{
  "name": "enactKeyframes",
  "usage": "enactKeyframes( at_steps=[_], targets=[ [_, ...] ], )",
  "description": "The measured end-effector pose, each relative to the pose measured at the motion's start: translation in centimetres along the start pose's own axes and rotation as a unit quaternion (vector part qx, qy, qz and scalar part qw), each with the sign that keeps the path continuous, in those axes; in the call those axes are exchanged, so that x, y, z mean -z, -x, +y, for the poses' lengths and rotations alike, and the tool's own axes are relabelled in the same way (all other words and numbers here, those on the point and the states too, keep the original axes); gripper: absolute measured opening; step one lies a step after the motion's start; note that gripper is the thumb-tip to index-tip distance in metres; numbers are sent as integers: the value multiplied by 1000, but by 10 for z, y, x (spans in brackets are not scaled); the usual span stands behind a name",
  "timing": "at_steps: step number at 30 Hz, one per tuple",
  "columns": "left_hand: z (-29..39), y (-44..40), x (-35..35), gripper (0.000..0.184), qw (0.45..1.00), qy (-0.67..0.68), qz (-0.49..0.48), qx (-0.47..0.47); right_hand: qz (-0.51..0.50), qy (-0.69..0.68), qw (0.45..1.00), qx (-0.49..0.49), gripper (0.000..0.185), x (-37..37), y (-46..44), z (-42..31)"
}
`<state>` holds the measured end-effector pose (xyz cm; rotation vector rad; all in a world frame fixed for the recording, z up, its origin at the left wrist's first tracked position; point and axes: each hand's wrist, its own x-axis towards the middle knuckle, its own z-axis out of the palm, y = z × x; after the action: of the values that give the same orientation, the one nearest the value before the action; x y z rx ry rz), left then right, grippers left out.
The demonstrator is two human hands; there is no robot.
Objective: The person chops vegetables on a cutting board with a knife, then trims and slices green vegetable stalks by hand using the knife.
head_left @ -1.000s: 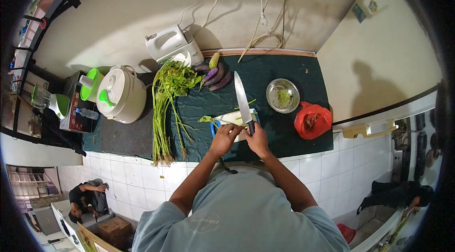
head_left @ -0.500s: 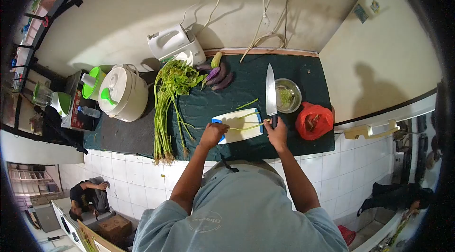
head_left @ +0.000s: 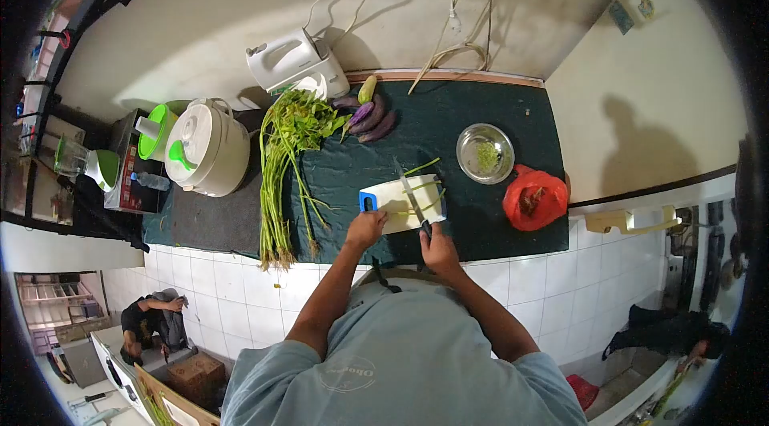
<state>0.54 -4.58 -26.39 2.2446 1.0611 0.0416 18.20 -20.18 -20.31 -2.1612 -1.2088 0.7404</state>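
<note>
My right hand (head_left: 439, 251) grips a kitchen knife (head_left: 412, 195) by its dark handle, the blade slanting across a white cutting board (head_left: 391, 195) with blue ends. At the board's near left corner, my left hand (head_left: 367, 230) is closed on a green stem (head_left: 403, 213) that runs under the blade. Cut stem pieces (head_left: 432, 201) lie toward the board's right end, and one reaches past its far edge. To the left rests a bunch of long-stemmed leafy greens (head_left: 276, 177), roots toward me. Beyond the board stands a metal bowl (head_left: 505, 155) with chopped green bits inside.
Purple eggplants (head_left: 376, 125) lie behind the board, near a white hand mixer (head_left: 292, 61). A red plastic bag (head_left: 533, 200) sits at right. A white rice cooker (head_left: 210, 149) stands at left. Another person (head_left: 152, 326) sits low at the lower left.
My right hand has brought the knife left and down, from upright beside the bowl to across the board. The stem stretched between my hands now lies on the board, its right end released.
</note>
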Motion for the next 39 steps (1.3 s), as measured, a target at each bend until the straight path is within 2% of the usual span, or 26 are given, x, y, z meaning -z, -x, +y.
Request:
enactKeyframes(
  at_steps=[1,3,5,9,11,12,14,15,17,18,19,20,21,22,24,26,27,29,31,33,35,39],
  targets=[
    [3,1,2,32,999,-4,5,34,-5,-9,1000,15,30,-6,4,2],
    [3,3,2,31,999,-8,16,45,-12,-17,999,29,29,-17,6,3],
    [7,5,4,31,998,-13,26,53,-47,11,999,-12,31,-25,4,3],
    [16,10,11,27,996,-28,32,73,-66,6,998,-12,38,-46,7,7],
    [16,12,10,26,996,-33,35,75,24,50,991,124,47,-64,10,14],
    [16,13,10,25,996,-28,41,69,21,50,991,123,47,-68,11,15],
    [14,13,9,24,997,-23,45,65,105,112,969,191,43,-74,13,13],
    [13,13,9,24,997,-33,38,62,103,112,970,190,43,-73,13,11],
    [11,15,6,24,997,-42,28,60,174,288,897,286,41,-69,13,8],
    [11,15,4,24,997,-43,31,62,172,288,898,285,41,-67,12,4],
    [10,14,3,24,996,-44,35,62,98,172,964,179,41,-65,10,-1],
    [12,13,4,24,997,-43,35,61,21,50,996,67,40,-66,9,0],
    [12,13,5,24,997,-45,28,63,23,51,996,67,40,-68,9,6],
    [13,12,7,25,997,-47,21,65,80,113,973,185,40,-69,9,11],
    [12,12,8,25,996,-53,12,68,136,174,928,300,40,-81,9,23],
    [10,12,6,26,996,-60,3,70,-10,145,979,142,40,-90,9,28],
    [7,13,5,27,996,-55,7,63,-7,145,979,142,40,-91,7,28],
    [8,16,7,28,997,-50,12,50,-69,60,995,30,41,-90,-1,24],
    [13,22,12,30,990,18,3,137,-88,71,994,-2,39,-83,-9,17],
    [5,26,12,31,989,52,-3,136,-106,79,991,-30,37,-71,-15,8],
    [-7,31,5,32,987,86,-7,139,-136,33,989,-57,30,-54,-18,3],
    [-20,34,-6,33,971,214,10,110,-104,40,994,-16,29,-30,-20,2]
  ],
)
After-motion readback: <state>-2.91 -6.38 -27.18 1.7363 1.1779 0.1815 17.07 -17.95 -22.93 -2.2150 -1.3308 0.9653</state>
